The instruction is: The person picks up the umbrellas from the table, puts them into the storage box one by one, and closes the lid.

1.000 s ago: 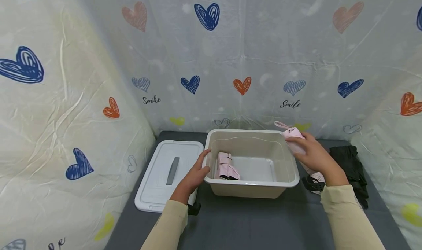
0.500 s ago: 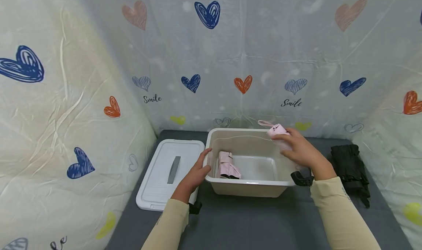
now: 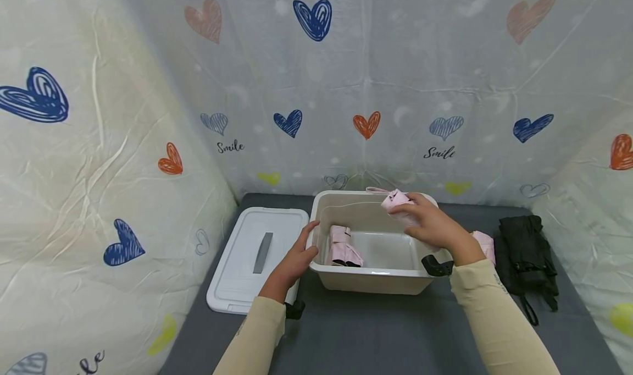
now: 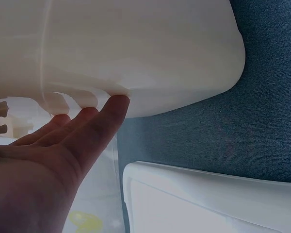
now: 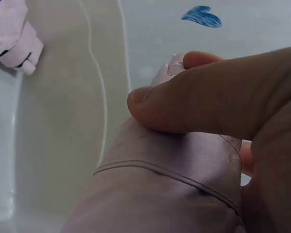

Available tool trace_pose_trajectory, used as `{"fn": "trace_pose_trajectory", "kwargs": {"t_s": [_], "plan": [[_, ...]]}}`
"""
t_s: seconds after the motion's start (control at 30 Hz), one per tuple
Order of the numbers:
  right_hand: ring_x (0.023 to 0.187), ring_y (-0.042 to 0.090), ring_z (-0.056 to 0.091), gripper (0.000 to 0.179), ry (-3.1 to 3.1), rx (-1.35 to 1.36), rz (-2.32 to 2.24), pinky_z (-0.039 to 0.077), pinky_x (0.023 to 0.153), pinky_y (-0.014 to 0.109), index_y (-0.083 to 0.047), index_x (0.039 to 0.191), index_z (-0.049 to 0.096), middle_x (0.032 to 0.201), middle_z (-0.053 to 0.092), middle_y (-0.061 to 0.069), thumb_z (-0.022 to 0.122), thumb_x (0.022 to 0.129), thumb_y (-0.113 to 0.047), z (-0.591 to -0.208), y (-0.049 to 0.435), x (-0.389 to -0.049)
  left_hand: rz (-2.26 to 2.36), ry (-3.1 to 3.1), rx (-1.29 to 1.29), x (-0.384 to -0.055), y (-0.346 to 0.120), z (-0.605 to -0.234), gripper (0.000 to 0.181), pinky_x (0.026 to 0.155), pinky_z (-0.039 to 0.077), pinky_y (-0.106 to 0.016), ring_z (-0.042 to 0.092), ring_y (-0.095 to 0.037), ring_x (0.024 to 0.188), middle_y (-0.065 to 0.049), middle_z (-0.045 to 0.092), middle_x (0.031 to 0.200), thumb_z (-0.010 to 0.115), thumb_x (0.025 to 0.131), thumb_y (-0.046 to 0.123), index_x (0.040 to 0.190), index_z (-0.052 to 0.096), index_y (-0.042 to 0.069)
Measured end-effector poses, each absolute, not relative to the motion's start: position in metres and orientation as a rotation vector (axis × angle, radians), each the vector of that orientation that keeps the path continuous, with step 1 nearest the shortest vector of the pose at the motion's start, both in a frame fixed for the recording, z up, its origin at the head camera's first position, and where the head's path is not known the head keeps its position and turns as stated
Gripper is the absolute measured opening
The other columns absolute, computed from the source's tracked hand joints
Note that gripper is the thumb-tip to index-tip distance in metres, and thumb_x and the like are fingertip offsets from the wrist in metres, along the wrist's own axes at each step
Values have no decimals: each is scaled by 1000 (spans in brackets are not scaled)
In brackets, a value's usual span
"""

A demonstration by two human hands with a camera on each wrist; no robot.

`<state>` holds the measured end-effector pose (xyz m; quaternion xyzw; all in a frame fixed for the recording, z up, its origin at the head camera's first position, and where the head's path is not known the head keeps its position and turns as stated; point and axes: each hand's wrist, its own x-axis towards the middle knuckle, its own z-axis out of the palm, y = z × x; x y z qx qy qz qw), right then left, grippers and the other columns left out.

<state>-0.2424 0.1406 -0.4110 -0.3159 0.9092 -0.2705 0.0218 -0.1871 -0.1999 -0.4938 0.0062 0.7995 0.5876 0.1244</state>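
Observation:
My right hand (image 3: 437, 226) holds a pink folded umbrella (image 3: 395, 200) above the right part of a beige plastic box (image 3: 376, 283). In the right wrist view, my thumb lies across the wrapped pink fabric (image 5: 150, 189), and the other fingers are mostly hidden behind it. A wrist loop sticks out at the umbrella's far end. Another pink folded umbrella (image 3: 341, 247) lies inside the box at its left end. My left hand (image 3: 294, 259) rests against the box's left side; its straight fingers (image 4: 99, 119) touch the outer wall (image 4: 150, 58) in the left wrist view.
A white lid (image 3: 242, 259) with a grey handle (image 3: 263, 253) lies left of the box. To the right are a black folded bundle (image 3: 529, 254) and a pink item (image 3: 484, 246) partly covered by my right arm. The dark grey tabletop (image 3: 371, 331) meets a heart-printed curtain.
My right hand has carried the pink umbrella leftward from the box's right edge to over its inside. The left hand stays at the box's left side.

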Motion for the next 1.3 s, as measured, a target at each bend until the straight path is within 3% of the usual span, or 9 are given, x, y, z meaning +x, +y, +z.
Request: {"fn": "trace_pose_trajectory", "kwargs": {"t_s": [0.27, 0.6, 0.9, 1.3], "plan": [[114, 39, 51, 47, 2805, -995, -805, 47, 86, 53, -21, 125, 65, 145, 40, 20, 70, 81, -4, -417, 120, -248, 1733, 2386, 27, -190, -201, -505, 69, 97, 39, -52, 35, -39, 131, -17, 21, 158, 41, 89, 8, 151, 24, 34], [116, 37, 50, 46, 2773, -942, -761, 46, 87, 53, -24, 124, 65, 150, 36, 16, 71, 81, -9, -426, 106, -253, 1722, 2355, 31, -182, -197, -485, 69, 98, 37, -55, 33, -41, 132, -21, 17, 158, 40, 89, 6, 154, 20, 23], [117, 35, 50, 47, 2712, -928, -773, 45, 90, 52, -26, 124, 65, 149, 38, 16, 72, 80, -10, -439, 93, -262, 1729, 2372, -2, -188, -200, -503, 67, 100, 37, -54, 35, -35, 133, -11, 20, 159, 41, 91, 10, 150, 24, 36], [123, 34, 46, 48, 2666, -867, -752, 42, 97, 53, -24, 122, 67, 148, 40, 16, 73, 78, -7, -456, 81, -273, 1715, 2389, -7, -188, -199, -502, 68, 101, 35, -56, 33, -36, 135, -12, 20, 159, 41, 90, 10, 151, 24, 35]]}}
